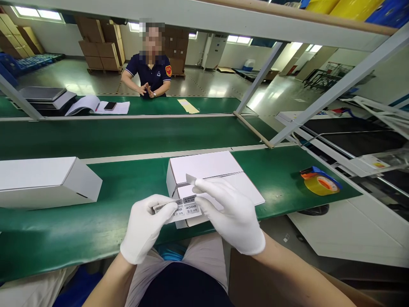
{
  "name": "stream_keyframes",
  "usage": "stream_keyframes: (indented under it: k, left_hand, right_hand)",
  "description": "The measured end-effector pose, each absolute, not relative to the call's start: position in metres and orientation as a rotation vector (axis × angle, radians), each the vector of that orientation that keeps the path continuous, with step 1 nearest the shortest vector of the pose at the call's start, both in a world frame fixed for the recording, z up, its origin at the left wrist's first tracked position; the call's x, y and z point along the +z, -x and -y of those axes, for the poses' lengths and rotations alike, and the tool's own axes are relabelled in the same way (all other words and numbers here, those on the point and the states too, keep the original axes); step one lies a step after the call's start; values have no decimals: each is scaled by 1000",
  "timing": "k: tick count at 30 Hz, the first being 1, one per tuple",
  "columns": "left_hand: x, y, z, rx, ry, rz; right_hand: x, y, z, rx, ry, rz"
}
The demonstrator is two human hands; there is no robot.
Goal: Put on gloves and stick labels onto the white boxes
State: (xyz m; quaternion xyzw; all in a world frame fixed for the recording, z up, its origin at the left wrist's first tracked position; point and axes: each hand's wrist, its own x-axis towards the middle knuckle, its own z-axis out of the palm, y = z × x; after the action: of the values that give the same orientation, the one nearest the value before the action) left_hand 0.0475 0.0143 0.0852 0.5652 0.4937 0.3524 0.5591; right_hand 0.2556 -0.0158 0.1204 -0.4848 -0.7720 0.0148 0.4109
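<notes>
Both my hands wear white gloves and meet over the near edge of the green bench (pixel 96 230). My left hand (pixel 145 226) pinches a strip of grey labels (pixel 185 208) printed "4000". My right hand (pixel 230 213) pinches a single small label (pixel 191 178) lifted off the strip, its other fingers curled near the sheet. Just behind the hands lies a white carton (pixel 207 168), its lid shut. A second white carton (pixel 44 181) lies on its side at the left.
A tape dispenser with yellow tape (pixel 319 181) sits at the bench's right end. Beyond a green conveyor belt (pixel 128 136), a person in a dark polo (pixel 150 74) sits facing me, beside a scale (pixel 44 96), papers and a phone. Slanted frame posts (pixel 319 102) rise at right.
</notes>
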Motion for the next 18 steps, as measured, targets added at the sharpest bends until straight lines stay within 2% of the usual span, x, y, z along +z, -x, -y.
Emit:
stream_keyframes:
  k: [4, 10, 13, 18]
  left_hand:
    - [85, -48, -18, 789, -1317, -1144]
    - [76, -51, -26, 677, -1075, -986]
    - [67, -51, -31, 636, -934, -925]
    - [41, -41, -28, 604, -851, -886]
  right_hand:
    - [118, -260, 13, 8, 1181, 2029]
    - [120, -262, 10, -318, 1098, 2198]
    - [130, -262, 6, -113, 1137, 2163]
    - [146, -276, -24, 448, 1608, 1742]
